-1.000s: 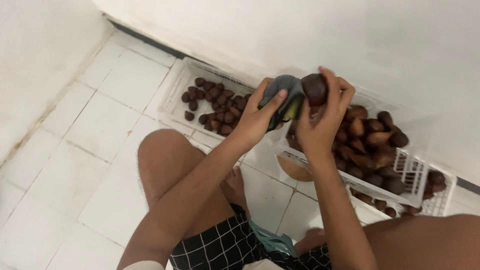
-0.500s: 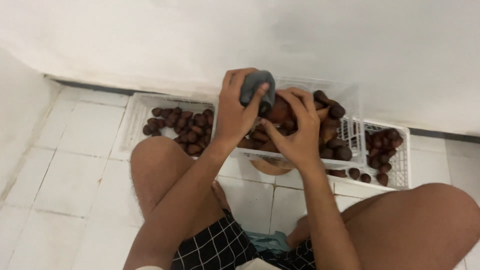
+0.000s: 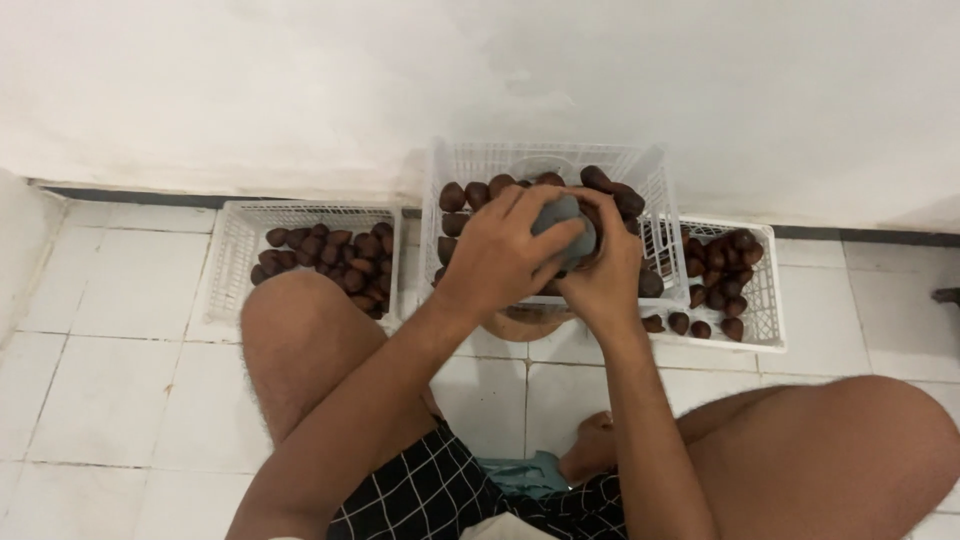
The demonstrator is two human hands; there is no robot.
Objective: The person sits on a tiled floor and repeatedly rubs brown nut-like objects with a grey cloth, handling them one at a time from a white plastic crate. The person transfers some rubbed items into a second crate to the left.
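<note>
Left hand (image 3: pixel 500 255) grips a grey cloth-like pad (image 3: pixel 560 222) and presses it on a brown fruit (image 3: pixel 590 250) clutched in right hand (image 3: pixel 600 275), above the middle basket (image 3: pixel 545 160). Wiping step; likely needs turning the fruit.

Black shorts (image 3: pixel 420 495) with a thin white grid check are worn; arms (image 3: pixel 370 400) and knees (image 3: pixel 300 350) are left bare, no sleeves seen.
</note>
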